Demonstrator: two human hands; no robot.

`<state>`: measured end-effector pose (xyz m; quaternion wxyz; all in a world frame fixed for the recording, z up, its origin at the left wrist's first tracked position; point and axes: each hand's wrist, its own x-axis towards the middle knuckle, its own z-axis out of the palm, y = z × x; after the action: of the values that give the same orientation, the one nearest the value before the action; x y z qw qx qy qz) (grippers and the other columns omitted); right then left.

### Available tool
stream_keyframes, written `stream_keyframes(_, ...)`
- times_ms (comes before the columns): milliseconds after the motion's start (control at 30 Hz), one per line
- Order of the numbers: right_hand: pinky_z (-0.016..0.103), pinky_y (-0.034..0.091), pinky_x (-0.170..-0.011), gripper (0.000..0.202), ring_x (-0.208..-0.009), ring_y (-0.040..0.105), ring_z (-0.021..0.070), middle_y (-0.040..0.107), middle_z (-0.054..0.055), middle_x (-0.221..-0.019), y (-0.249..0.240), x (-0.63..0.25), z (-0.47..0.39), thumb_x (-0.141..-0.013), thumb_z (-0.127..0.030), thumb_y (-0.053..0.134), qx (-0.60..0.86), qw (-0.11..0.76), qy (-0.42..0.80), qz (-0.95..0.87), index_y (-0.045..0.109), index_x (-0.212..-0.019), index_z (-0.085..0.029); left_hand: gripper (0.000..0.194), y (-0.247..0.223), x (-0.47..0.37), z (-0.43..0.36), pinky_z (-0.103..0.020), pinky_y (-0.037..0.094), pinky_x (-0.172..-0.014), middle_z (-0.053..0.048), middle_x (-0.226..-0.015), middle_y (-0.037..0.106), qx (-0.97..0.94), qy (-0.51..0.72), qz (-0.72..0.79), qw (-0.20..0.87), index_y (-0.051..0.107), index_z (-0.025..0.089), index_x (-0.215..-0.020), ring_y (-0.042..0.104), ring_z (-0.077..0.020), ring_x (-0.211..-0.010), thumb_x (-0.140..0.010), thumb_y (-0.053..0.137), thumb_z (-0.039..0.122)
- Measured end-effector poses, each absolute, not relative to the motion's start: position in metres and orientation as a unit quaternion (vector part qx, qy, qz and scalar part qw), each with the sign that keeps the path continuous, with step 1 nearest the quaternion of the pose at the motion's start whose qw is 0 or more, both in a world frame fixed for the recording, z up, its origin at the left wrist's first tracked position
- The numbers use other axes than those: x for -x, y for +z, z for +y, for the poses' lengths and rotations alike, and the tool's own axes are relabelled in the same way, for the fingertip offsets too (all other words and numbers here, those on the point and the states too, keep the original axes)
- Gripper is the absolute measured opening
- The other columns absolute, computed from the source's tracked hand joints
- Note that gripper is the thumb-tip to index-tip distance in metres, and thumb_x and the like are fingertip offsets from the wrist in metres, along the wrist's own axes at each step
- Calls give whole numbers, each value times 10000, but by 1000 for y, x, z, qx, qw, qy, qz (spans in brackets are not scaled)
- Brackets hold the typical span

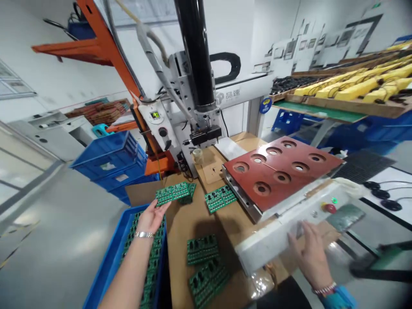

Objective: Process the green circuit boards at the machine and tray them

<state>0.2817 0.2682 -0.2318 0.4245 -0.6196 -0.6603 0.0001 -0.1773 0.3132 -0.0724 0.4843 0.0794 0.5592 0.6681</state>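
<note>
- board (173, 193) is just left of center frame; long axis runs roughly side to side, right end a bit higher, parts side facing up
- left hand (152, 221) has it pinched by the near edge, toward the left end
- right hand (310, 249), lower right, looks loose, thumb and fingers apart on the white panel (273, 246) with the red button (330, 208)
- table (180, 231) is tan, looks like cardboard, with more boards (202, 249) lower center
- blue bin (111, 253) full of boards, lower left
- red plate (273, 165) with round holes right of center, machine's black tube (196, 56) up top
- room: blue crates (103, 154) left, shiny grey floor (77, 227), yellow parts (347, 88) upper right
</note>
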Motion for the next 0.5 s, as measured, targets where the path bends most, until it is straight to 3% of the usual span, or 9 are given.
stream_keyframes(167,567,374,-978,565,-1196,409,334,469,195,-1177,-242,-284,268,-868,-519,403,615,431,-4,-660,414,-1232,-87,158,-41,114,368,-333,546,-666,-61,-955,646,-105,684,475,544,601,120,-985,632,-162,-791,-860,537,195)
stream_keyframes(500,577,387,-963,580,-1225,392,362,454,204,-1238,-248,-284,265,-868,-511,418,624,425,3,-655,381,-1284,-108,100,-50,22,455,-353,540,-701,-48,-923,655,-176,651,394,624,616,116,-912,633,-165,-800,-831,575,158)
